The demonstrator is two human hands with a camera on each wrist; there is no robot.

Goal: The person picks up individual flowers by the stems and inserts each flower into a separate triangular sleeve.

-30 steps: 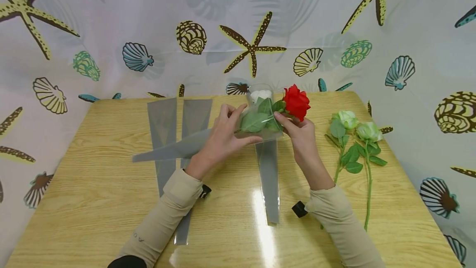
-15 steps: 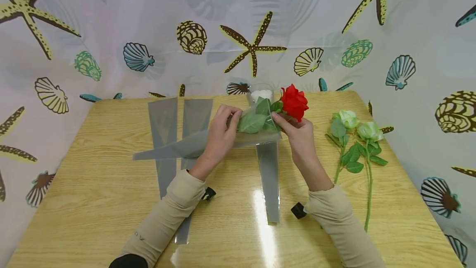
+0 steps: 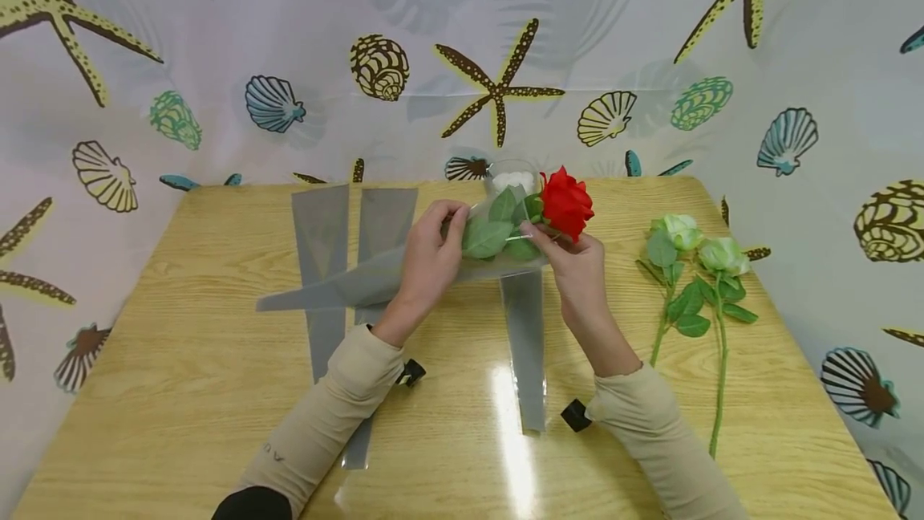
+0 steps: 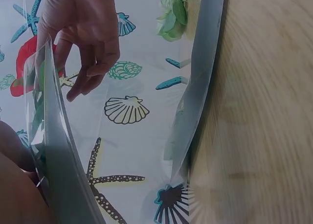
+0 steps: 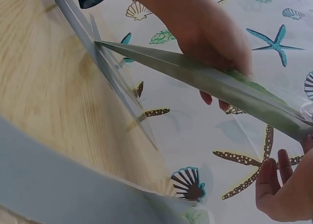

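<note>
A red rose (image 3: 566, 203) with green leaves (image 3: 487, 237) lies in a grey flower sleeve (image 3: 361, 283) with a clear front, its bloom poking out at the wide end. My left hand (image 3: 431, 251) grips the sleeve partway along, fingers curled over its upper edge. At the mouth, right below the bloom, my right hand (image 3: 581, 267) pinches the sleeve's edge between thumb and fingers. In the right wrist view the sleeve (image 5: 205, 84) slants between both hands, narrow tip towards the upper left, raised above the table. The left wrist view shows the red petals (image 4: 24, 62) beside the right hand (image 4: 83, 33).
Two flat grey sleeves (image 3: 321, 239) lie left, partly under the held one. Another sleeve (image 3: 524, 351) lies in the middle, with something white (image 3: 514, 180) in its clear top. Two pale green-white roses (image 3: 724, 257) lie right. A shell-patterned cloth (image 3: 498, 38) hangs behind.
My left hand's thumb and fingers, spread apart a second ago, have closed on the sleeve. The rose bloom and right hand have shifted slightly left, and the mouth's edge has folded near the right thumb.
</note>
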